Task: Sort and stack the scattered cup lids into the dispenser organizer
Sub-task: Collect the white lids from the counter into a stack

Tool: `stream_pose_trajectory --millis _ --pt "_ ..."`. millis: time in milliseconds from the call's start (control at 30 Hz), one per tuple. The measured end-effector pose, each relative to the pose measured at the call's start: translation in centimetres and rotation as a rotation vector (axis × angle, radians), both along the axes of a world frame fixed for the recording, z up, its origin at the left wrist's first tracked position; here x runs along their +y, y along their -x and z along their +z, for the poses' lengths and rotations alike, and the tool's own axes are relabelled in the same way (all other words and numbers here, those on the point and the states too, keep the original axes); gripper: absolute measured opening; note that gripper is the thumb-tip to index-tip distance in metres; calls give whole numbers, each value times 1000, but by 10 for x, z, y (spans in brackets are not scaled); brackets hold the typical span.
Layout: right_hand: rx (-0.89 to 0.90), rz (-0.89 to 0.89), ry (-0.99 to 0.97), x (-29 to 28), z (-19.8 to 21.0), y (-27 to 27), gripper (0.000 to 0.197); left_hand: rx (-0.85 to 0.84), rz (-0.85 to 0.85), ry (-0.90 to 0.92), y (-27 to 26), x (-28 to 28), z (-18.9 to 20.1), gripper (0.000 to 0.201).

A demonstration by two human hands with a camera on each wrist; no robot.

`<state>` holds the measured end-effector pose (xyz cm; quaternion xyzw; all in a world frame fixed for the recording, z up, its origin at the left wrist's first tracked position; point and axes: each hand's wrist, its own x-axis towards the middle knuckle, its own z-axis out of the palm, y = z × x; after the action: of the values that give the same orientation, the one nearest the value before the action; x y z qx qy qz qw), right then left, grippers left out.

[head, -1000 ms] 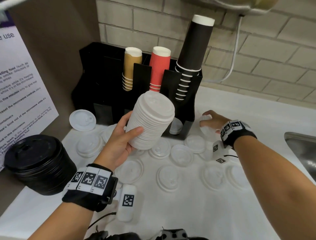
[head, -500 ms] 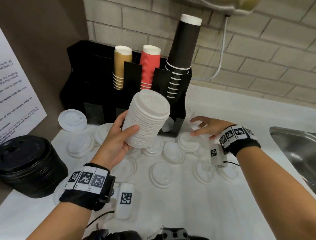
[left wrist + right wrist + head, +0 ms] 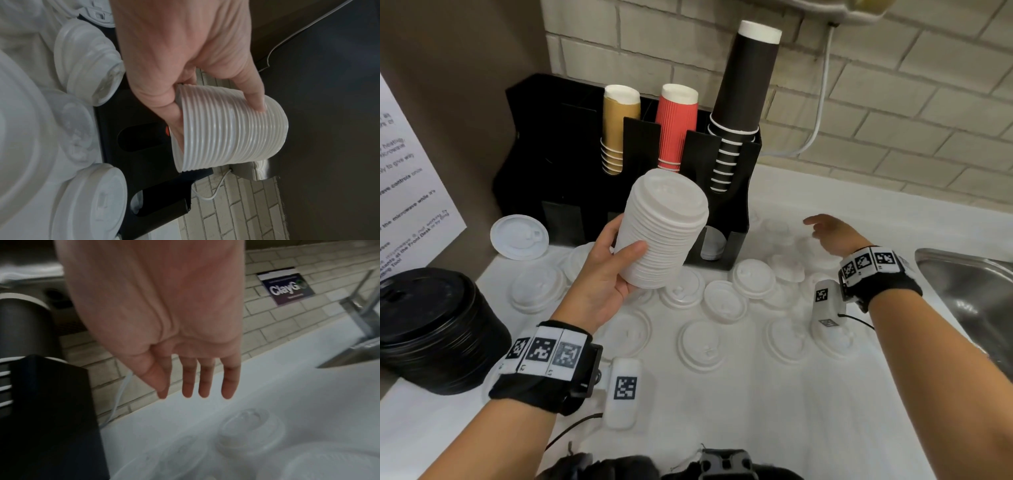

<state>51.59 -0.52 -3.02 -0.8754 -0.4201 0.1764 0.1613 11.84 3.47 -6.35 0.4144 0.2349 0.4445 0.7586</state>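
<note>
1. My left hand is wrapped around the stack of white lids, held just in front of the organizer.
2. My right hand hovers with fingers spread, holding nothing, over loose lids on the surface.
3. Gathering step; next I pinch one lid and cap the stack.

White lids, black organizer, three cup colours

The stack of lids and scattered lids are white; the organizer black; cups tan, ribbed red, black; wristbands carry black-and-white square codes.
</note>
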Motion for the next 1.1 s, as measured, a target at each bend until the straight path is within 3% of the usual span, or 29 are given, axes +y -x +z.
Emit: stream_pose_trajectory --millis 100,267,533,633,800,867,967,1100 --pt "-25 -137 23 1 -9 -13 43 -2 7 -9 -2 3 4 99" --pt "1 -251 187 4 -28 -18 51 17 8 -39 -2 5 6 108" --pt "-201 -104 392 19 -49 -39 65 77 30 -48 3 7 9 113" --pt "-284 -84 444 21 -51 -39 65 80 39 -37 3 7 10 105" --pt "-222 -207 322 26 -47 -37 65 70 37 -42 -1 5 11 115" --pt "-138 -274 212 30 -41 -35 71 68 29 -35 -2 4 11 108" --pt "-60 -250 184 31 -36 -27 73 61 18 -25 -5 2 8 97" --pt "55 -202 115 24 -24 -11 70 52 12 -25 -6 -3 9 114"
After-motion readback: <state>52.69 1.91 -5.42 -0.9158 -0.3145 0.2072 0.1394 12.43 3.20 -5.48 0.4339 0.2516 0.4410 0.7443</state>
